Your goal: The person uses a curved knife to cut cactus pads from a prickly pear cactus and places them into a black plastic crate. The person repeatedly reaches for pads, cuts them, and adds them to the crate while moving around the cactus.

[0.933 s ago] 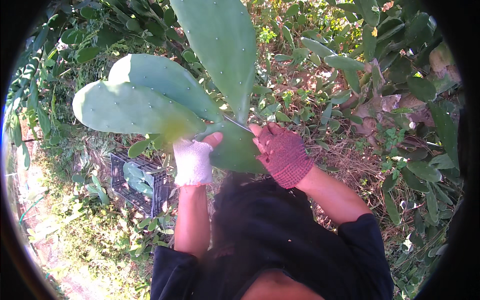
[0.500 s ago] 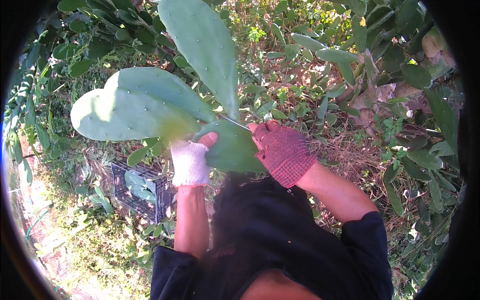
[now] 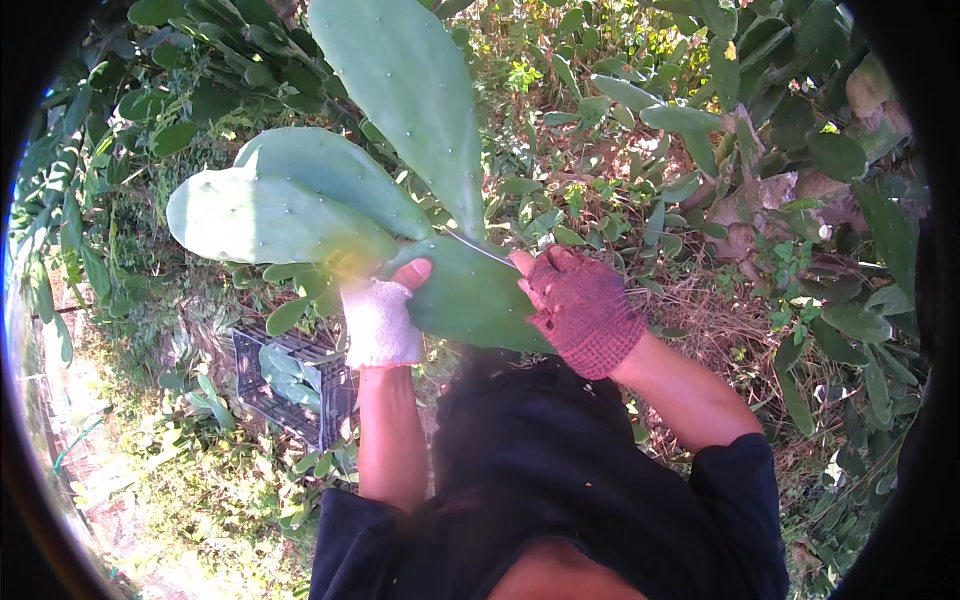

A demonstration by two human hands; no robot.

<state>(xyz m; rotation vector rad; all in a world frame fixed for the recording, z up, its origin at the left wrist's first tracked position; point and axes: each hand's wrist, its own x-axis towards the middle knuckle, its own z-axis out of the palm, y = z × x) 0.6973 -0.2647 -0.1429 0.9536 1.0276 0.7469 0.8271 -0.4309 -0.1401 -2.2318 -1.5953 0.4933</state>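
A branching piece of prickly pear cactus spreads out in front of me. My left hand [image 3: 384,315], in a white fingerless-looking glove, is closed on the left edge of its lower pad [image 3: 470,300], thumb lying on top. Out of that pad's far end grow a tall pad [image 3: 415,110] and two overlapping pads on the left, a front one [image 3: 275,222] and a rear one [image 3: 335,170]. My right hand [image 3: 585,308], in a dark red glove, grips a knife whose thin blade [image 3: 480,248] lies across the joint below the tall pad. The knife's handle is hidden in the fist.
A black plastic crate [image 3: 330,408] stands on the ground at the left, with cut cactus pads [image 3: 290,375] in it. Cactus plants [image 3: 845,160] crowd the right side and the far left. Dry grass and weeds cover the ground between them.
My right hand has shifted slightly right and nearer, drawing the knife with it. The left pads have swung a little to the right in view; my left hand keeps its grip.
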